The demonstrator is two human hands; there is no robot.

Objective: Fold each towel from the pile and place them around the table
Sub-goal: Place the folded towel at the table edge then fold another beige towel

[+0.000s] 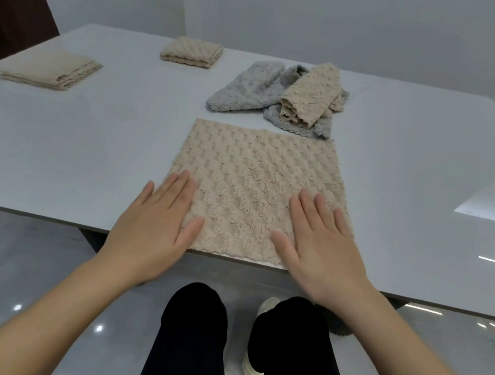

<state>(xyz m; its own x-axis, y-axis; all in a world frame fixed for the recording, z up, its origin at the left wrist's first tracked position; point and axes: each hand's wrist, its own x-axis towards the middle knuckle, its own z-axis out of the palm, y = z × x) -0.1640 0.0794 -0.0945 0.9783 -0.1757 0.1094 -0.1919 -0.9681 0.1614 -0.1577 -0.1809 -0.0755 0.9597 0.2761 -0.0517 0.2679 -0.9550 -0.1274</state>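
Head view: beige towel (253,185) lay flat at the table (68,142) edge.
Our left hand (153,230): pressed it, fingers straight, grasping nothing.
Our right hand (323,254): likewise.

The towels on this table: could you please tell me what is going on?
A person presses the left hand and right hand flat on a spread beige towel at the table's near edge. A folded towel lies at the left, a second folded towel farther back; the unfolded pile waits beyond.

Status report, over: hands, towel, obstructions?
Hands open: left hand, right hand flat on spread beige towel. One folded towel left, second folded towel far back. Unfolded pile just beyond it.
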